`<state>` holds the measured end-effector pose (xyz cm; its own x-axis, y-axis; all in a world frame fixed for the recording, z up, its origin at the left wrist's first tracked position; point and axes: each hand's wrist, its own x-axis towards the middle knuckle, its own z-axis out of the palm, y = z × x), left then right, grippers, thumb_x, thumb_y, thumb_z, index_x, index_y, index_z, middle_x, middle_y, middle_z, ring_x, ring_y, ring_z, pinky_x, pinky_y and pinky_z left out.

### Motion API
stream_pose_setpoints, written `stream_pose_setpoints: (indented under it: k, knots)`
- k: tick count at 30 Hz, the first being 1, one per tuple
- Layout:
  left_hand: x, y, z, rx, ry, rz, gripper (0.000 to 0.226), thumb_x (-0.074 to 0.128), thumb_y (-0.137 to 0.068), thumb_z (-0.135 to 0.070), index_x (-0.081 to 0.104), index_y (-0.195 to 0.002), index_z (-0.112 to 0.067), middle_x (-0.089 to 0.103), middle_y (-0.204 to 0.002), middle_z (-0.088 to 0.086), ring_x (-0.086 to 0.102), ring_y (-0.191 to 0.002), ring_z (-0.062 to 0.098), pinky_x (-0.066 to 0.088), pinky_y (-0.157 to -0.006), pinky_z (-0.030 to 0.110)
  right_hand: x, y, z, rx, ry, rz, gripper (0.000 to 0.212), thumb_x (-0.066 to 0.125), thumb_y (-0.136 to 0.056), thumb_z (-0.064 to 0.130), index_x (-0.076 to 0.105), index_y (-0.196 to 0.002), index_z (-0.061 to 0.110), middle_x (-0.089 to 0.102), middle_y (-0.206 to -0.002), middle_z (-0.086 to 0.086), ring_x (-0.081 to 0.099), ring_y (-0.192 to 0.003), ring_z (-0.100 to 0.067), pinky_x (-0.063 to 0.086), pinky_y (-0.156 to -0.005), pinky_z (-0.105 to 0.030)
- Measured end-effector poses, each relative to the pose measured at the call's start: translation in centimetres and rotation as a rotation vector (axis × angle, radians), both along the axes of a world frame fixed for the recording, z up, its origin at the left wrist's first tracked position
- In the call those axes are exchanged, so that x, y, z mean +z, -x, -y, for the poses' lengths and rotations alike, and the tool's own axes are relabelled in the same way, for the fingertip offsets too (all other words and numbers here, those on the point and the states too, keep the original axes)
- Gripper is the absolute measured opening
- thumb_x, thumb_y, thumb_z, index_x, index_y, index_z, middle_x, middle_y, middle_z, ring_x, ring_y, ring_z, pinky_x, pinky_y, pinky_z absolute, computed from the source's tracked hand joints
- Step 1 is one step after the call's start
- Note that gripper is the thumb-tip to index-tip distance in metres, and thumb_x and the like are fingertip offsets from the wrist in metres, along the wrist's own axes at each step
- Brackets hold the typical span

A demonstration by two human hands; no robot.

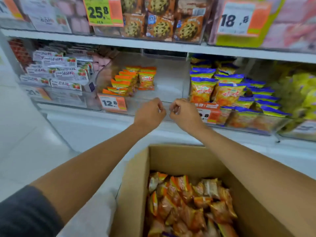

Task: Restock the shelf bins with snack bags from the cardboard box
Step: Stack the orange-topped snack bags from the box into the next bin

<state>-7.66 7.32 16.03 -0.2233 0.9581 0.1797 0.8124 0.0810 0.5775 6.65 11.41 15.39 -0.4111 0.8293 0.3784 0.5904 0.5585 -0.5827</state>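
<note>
Price tags (100,11), cookie packs (160,28), perhaps wafers (80,23).

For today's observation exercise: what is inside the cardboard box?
Inside the cardboard box lies a loose heap of orange snack bags, reaching partway up its walls. The bags underneath and the box floor are hidden by the top layer.

Two arms reach out from the camera wearer. The left arm (89,165), to the left of the cardboard box (171,159), wears a plain dark charcoal-grey sleeve (25,214) over its upper part. From the hem the forearm is uncovered down to the left hand (149,113). The right arm (256,161), above the box's right wall, is uncovered along its whole visible length to the right hand (185,115).
</note>
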Motion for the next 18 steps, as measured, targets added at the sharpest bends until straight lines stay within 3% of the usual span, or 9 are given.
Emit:
stream_pose_setpoints:
  k: [3, 8, 11, 15, 18]
  knots:
    - [-4.0, -2.7, 3.1, -0.006, 0.177, 0.067, 0.011, 0.058, -0.088, -0.031, 0.052, -0.080, -0.025, 0.065, -0.078, 0.001, 0.062, -0.076, 0.024, 0.047, -0.064, 0.031, -4.2, -4.7, 4.0, -0.032, 0.213, 0.084, 0.011, 0.061, -0.081, 0.005, 0.062, -0.083, 0.015, 0.053, -0.078, 0.005, 0.054, -0.077, -0.018, 0.046, -0.070, -0.034]
    - [-12.8, -5.6, 6.3, -0.047, 0.418, 0.082, 0.025, 0.057, -0.093, -0.027, 0.053, -0.068, -0.023, 0.065, -0.081, 0.003, 0.057, -0.073, 0.015, 0.049, -0.071, 0.032, -12.3, -11.6, 8.0, -0.044, 0.514, 0.288, 0.014, 0.063, -0.087, 0.012, 0.067, -0.098, 0.020, 0.061, -0.100, 0.007, 0.058, -0.095, -0.010, 0.047, -0.083, -0.024]
    - [-17.8, -6.4, 7.2, -0.072, 0.570, 0.086, 0.007, 0.059, -0.093, -0.022, 0.064, -0.096, -0.018, 0.062, -0.100, -0.001, 0.059, -0.095, 0.018, 0.049, -0.082, 0.031, -16.9, -14.5, 9.0, -0.072, 0.631, 0.357, 0.014, 0.064, -0.088, 0.015, 0.069, -0.099, 0.022, 0.065, -0.104, 0.006, 0.059, -0.096, -0.010, 0.050, -0.084, -0.026]
    - [-23.4, -6.4, 7.6, -0.237, 0.734, -0.006, 0.036, 0.051, -0.091, 0.004, 0.062, -0.122, -0.010, 0.059, -0.127, 0.008, 0.055, -0.121, 0.027, 0.046, -0.090, 0.033, -22.0, -16.4, 10.1, -0.071, 0.777, 0.346, 0.008, 0.065, -0.088, 0.014, 0.067, -0.094, 0.020, 0.065, -0.099, 0.002, 0.061, -0.095, -0.015, 0.053, -0.085, -0.035]
    - [-26.5, -7.5, 8.5, -0.375, 0.916, -0.034, 0.053, 0.053, -0.089, 0.010, 0.053, -0.137, -0.013, 0.050, -0.142, 0.016, 0.053, -0.122, 0.034, 0.047, -0.092, 0.037, -25.0, -17.1, 10.8, -0.067, 0.864, 0.305, 0.010, 0.064, -0.086, 0.007, 0.066, -0.089, 0.017, 0.066, -0.097, -0.003, 0.063, -0.093, -0.019, 0.054, -0.084, -0.038]
